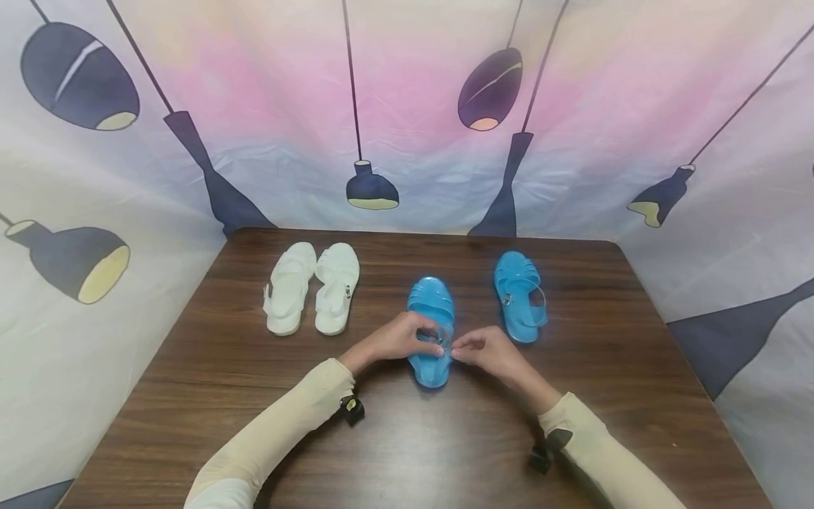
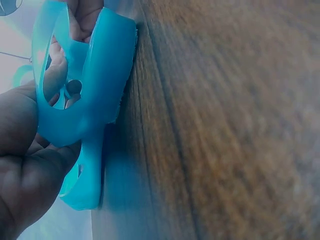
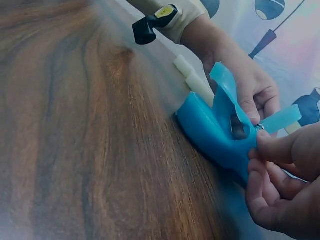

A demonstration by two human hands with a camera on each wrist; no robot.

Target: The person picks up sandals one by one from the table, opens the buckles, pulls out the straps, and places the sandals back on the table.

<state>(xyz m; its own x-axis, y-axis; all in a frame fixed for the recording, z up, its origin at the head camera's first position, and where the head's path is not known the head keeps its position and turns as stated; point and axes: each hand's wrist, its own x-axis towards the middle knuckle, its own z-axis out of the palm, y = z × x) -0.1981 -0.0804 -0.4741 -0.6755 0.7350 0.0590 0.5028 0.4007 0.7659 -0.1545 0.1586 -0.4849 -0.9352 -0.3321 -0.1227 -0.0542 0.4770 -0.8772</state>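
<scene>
A blue jelly sandal (image 1: 431, 300) lies at the middle of the table, toe pointing away. My left hand (image 1: 400, 338) reaches in from its left, thumb and fingers gripping the ankle strap. In the left wrist view that hand (image 2: 25, 155) passes through the sandal's side openings. From the right side, my right hand (image 1: 486, 350) pinches the sandal's edge beside a small metal buckle (image 3: 260, 128). A loose strap end (image 3: 282, 118) sticks up there between the two hands. The right hand's fingertips (image 3: 264, 142) press close under the buckle.
The other blue sandal (image 1: 520, 297) lies to the right, its ankle strap looped out sideways. A pair of white sandals, one left (image 1: 290, 290) and one right (image 1: 335, 290), sits at the table's left. Behind the wooden table (image 1: 394, 452) hangs a lamp-patterned cloth (image 1: 286, 99).
</scene>
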